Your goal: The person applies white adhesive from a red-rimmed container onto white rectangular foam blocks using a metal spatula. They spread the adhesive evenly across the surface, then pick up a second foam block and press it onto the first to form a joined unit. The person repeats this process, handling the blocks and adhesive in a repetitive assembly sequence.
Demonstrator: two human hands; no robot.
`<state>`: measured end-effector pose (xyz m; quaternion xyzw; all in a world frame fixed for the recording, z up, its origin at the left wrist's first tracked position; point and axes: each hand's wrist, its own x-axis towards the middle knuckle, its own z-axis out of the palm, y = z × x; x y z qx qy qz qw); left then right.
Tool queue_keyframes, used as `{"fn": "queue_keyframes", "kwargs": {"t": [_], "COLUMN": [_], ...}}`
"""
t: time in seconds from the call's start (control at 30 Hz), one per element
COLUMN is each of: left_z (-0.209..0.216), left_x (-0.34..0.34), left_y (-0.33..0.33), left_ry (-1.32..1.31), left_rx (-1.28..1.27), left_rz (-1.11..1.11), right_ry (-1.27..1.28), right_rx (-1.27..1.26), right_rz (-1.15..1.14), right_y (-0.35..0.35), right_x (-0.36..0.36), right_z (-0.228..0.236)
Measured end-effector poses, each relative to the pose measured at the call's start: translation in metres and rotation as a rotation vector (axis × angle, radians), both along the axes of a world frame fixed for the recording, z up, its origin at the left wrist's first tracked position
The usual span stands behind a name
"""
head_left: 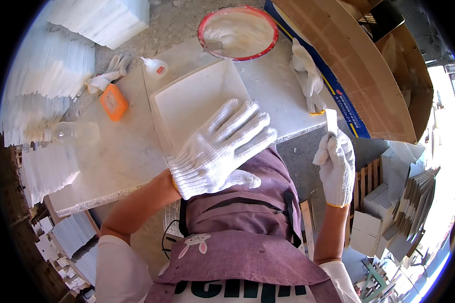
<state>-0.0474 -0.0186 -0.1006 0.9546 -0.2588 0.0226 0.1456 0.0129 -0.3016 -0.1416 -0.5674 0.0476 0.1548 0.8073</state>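
Note:
Both my hands wear white knitted gloves. My left hand (220,151) is open with fingers spread, held palm down in front of my body and overlapping the near edge of a square white stone slab (202,91). I cannot tell whether it touches the slab. At the right, past the table edge, my right hand (337,161) is closed round a small flat white rectangular piece (331,122) that sticks up from its fingers. The slab lies on a larger pale stone table top (111,161). Behind it stands a red-rimmed basin (242,30) of whitish material, with a flat scraper-like tool (213,46) at its rim.
A white squeeze bottle (155,67), an orange container (114,102) and a clear plastic bottle (76,133) stand left of the slab. Stacked white stone slabs (50,65) line the far left. Spare gloves (308,76) lie beside a large cardboard box (349,60) at the right.

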Motion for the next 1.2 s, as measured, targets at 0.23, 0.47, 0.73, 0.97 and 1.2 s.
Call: {"fn": "queue_keyframes", "kwargs": {"t": [0.23, 0.47, 0.73, 0.97, 1.2], "left_z": [0.005, 0.007, -0.001, 0.001, -0.028], "left_x": [0.034, 0.003, -0.016, -0.035, -0.054], "left_y": [0.041, -0.004, -0.038, -0.034, -0.02], "left_ry": [0.09, 0.025, 0.082, -0.155, -0.36], "left_rx": [-0.221, -0.119, -0.367, -0.481, -0.26], "left_rz": [0.458, -0.01, -0.116, 0.117, 0.314], "right_ry": [0.088, 0.058, -0.139, -0.216, -0.267], "right_rx": [0.055, 0.015, -0.321, -0.48, -0.526], "right_rz": [-0.007, 0.084, 0.27, 0.597, 0.717], "right_y": [0.015, 0.019, 0.067, 0.094, 0.102], "right_x": [0.001, 0.015, 0.047, 0.067, 0.075], "right_z": [0.013, 0.007, 0.022, 0.025, 0.03]}}
